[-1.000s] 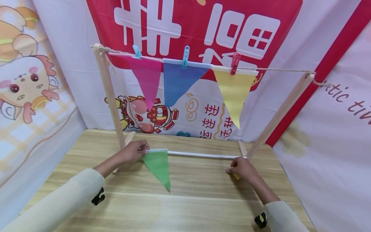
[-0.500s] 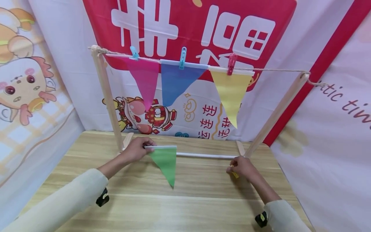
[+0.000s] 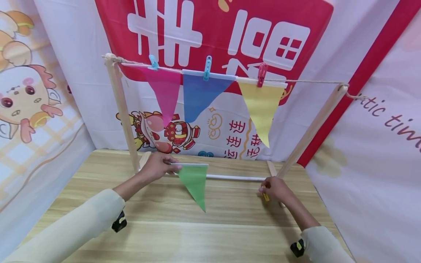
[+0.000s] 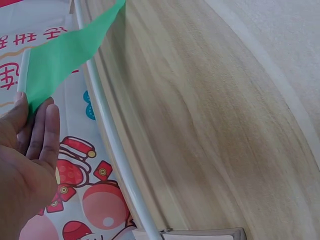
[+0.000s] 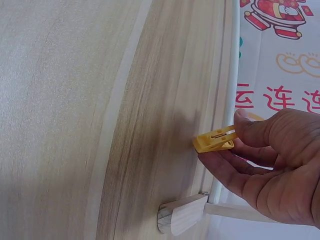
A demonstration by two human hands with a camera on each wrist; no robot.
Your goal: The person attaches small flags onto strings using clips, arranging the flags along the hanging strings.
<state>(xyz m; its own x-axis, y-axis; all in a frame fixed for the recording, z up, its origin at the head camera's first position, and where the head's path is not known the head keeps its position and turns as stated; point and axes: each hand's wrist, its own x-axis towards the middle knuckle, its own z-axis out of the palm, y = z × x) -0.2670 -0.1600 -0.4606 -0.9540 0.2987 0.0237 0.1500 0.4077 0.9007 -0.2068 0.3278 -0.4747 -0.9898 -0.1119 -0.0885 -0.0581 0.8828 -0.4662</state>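
Observation:
My left hand (image 3: pixel 157 168) pinches the white top edge of a green triangular pennant (image 3: pixel 194 182) by its left corner; the pennant hangs point down above the tabletop. In the left wrist view, thumb and fingers meet on the green pennant (image 4: pixel 60 62). Over at the right post's foot, my right hand (image 3: pixel 276 189) pinches a yellow clothespin (image 5: pixel 216 140) between thumb and fingers. A twine line (image 3: pixel 312 81) above carries a pink pennant (image 3: pixel 165 87), a blue pennant (image 3: pixel 204 93) and a yellow pennant (image 3: pixel 261 106), held by two blue clothespins (image 3: pixel 207 68) and a pink clothespin (image 3: pixel 261 75).
The twine runs between a left wooden post (image 3: pixel 123 109) and a right wooden post (image 3: pixel 312 128). A white rod (image 3: pixel 235 178) joins them low down, behind both hands. Printed cloth (image 3: pixel 82 44) hangs behind the wooden table (image 3: pixel 184 241).
My left hand has moved right and slightly up, carrying the green pennant with it. My right hand stays near the right post, and the yellow clothespin has tilted more downward.

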